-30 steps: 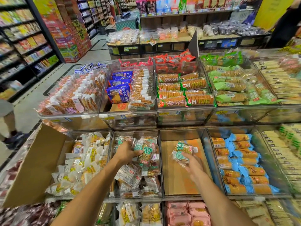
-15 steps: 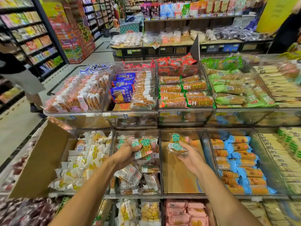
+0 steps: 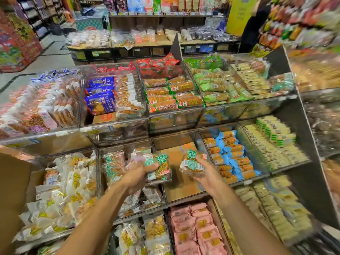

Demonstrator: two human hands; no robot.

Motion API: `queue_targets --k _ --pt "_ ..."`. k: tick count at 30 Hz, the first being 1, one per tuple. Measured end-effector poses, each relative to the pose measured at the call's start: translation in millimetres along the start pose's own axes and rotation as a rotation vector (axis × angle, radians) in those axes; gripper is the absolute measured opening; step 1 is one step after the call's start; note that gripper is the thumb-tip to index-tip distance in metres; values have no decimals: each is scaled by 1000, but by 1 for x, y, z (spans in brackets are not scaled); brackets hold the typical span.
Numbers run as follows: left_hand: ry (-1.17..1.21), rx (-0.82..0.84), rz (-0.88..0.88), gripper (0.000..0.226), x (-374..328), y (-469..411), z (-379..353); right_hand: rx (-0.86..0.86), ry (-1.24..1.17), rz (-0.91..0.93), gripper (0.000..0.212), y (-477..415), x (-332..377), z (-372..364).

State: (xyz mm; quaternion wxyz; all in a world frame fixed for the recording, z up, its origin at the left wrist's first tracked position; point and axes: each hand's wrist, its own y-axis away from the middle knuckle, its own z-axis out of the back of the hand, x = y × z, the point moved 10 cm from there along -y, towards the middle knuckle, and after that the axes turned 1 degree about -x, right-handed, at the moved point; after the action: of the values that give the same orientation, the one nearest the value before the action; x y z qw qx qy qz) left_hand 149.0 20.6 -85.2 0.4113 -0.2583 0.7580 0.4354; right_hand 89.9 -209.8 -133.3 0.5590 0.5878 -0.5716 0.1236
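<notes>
My left grip curled round a bundle of snack packets just left of the cardboard-lined bin, my right grip clutching a single packet above that bin, blue-wrapped biscuits just right of it, pink packs below it

On my feed, blue-wrapped biscuit packs fill a clear bin right of centre, and pink packets lie at bottom centre. On the upper tier, green-edged cracker rolls sit mid-frame, with dark blue bags to their left and red packets behind. A cardboard box stands at lower left beside pale yellow-printed packets. A person in dark clothes stands at upper right.
</notes>
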Motion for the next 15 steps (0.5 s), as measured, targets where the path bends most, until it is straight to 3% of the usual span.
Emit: queue_targets --k 2,5,6,8,10,13,15 --pt "-23 83 25 98 5 1 -15 -60 -40 19 43 18 -5 19" --pt "-60 130 62 50 17 3 -35 -144 -133 42 45 52 -14 43" --pt "-71 159 59 47 20 5 -45 -169 -148 52 43 64 -16 51" --pt "-115 232 42 72 28 12 -68 -208 -167 71 41 89 -24 71" --pt "-243 288 37 86 38 18 -93 -274 -162 104 62 113 -32 99" --pt "-365 377 37 23 61 23 -130 -378 -215 125 82 153 -46 138" --pt "-412 408 67 25 80 24 -153 -448 -256 148 92 177 -52 165"
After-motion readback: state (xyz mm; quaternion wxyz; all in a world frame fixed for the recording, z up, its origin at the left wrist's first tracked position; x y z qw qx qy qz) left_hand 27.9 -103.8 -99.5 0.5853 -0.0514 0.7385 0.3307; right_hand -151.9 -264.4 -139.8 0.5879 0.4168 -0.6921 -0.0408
